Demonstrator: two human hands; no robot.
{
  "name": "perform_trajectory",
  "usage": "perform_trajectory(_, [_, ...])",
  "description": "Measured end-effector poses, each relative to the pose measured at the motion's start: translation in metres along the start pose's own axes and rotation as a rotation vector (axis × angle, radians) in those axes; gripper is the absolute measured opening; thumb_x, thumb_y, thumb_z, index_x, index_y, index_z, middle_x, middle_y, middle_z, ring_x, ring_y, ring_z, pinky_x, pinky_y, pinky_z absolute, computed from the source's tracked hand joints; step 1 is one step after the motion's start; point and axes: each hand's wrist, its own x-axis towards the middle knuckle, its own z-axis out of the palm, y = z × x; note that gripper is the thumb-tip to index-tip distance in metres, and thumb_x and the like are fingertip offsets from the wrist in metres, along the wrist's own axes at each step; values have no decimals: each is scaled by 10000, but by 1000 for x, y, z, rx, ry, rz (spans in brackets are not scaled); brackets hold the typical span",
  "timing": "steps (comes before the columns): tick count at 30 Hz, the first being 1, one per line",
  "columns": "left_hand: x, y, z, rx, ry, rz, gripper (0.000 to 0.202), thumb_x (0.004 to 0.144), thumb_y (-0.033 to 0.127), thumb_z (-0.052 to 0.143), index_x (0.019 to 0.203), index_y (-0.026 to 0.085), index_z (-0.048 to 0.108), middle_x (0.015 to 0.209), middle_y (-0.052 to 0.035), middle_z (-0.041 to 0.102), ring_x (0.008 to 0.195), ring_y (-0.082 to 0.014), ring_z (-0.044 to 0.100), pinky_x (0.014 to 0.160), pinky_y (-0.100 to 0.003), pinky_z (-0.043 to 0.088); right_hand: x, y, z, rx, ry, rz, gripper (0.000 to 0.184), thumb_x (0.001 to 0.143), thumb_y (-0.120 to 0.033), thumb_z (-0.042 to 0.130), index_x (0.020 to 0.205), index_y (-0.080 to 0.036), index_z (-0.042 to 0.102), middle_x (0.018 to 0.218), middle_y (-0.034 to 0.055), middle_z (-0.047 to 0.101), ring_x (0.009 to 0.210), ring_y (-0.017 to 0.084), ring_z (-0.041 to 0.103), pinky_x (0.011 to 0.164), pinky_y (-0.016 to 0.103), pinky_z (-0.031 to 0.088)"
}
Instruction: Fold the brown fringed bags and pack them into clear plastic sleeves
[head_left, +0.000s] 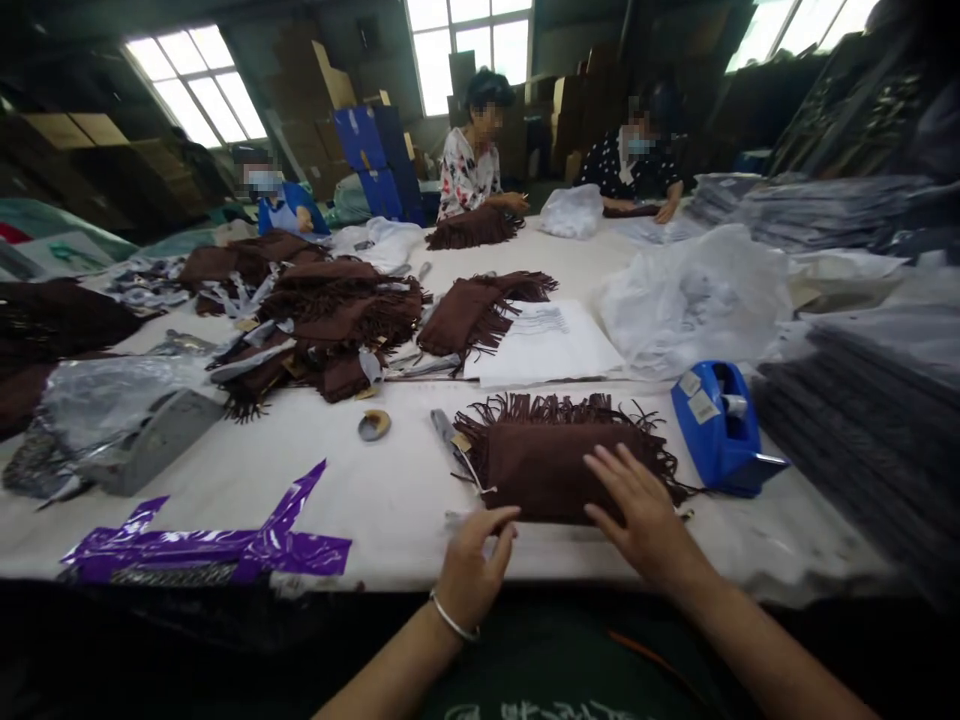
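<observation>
A dark brown fringed cloth piece (544, 465), perhaps a folded bag, lies on the table in front of me. Strips of fringe stick out along its far edge and sides. A paper tag on a pale cord (466, 455) and a grey strap (444, 428) are at its left end. My right hand (637, 510) rests on the right part of the cloth with fingers spread. At the near left corner is my left hand (476, 560), wearing a bracelet; its thumb and forefinger are curved with a gap between them, and I see nothing held.
A blue tape dispenser (716, 430) stands right of the cloth. Left are a tape roll (373, 425), purple tape strips (217, 550) and a grey dispenser (154, 440). Brown fringed pieces (330, 310), plastic bags (697, 295) and dark stacks (862, 420) surround these. Several people work beyond.
</observation>
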Motion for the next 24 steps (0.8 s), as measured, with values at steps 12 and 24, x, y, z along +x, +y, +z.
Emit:
perform_trajectory(12, [14, -39, -21, 457, -181, -29, 224, 861, 340, 475, 788, 196, 631, 805, -64, 639, 803, -215, 561, 744, -329, 417, 12, -44, 37, 169, -173, -123, 430, 870, -185, 417, 1290, -266, 464, 1363, 17, 466, 1320, 223, 306, 1077, 492, 258])
perform_trajectory(24, [6, -38, 3, -213, -427, -406, 377, 859, 430, 381, 900, 142, 619, 739, -22, 612, 493, -105, 524, 444, -214, 399, 0, -92, 50, 172, -204, -131, 520, 846, -197, 516, 1348, -222, 383, 1373, 48, 452, 1259, 221, 383, 1034, 416, 327])
